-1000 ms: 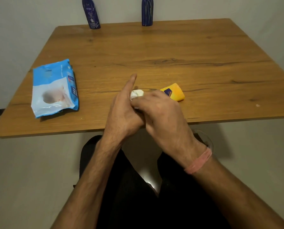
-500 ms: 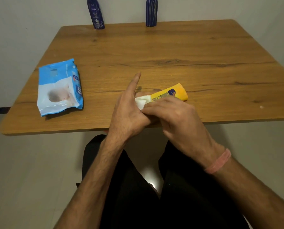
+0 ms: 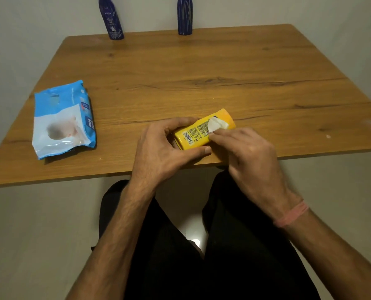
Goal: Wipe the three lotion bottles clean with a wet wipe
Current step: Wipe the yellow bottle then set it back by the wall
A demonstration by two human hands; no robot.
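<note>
A yellow lotion bottle (image 3: 198, 133) lies on its side near the table's front edge, its printed back label facing up. My left hand (image 3: 163, 148) grips its near end between curled fingers and thumb. My right hand (image 3: 247, 152) pinches a small white wet wipe (image 3: 215, 125) and presses it onto the bottle's far half. Two dark blue lotion bottles stand upright at the table's far edge, one on the left (image 3: 112, 18) and one on the right (image 3: 185, 16); their tops are cut off by the frame.
The wooden table (image 3: 201, 72) stands against a pale wall. A blue and white pack of wet wipes (image 3: 63, 120) lies flat at the front left. My dark-clothed legs are under the front edge.
My left hand's raised finger has come down and now curls around the bottle. The bottle's label side has come into full view. The wipe moved from the near end to the far half.
</note>
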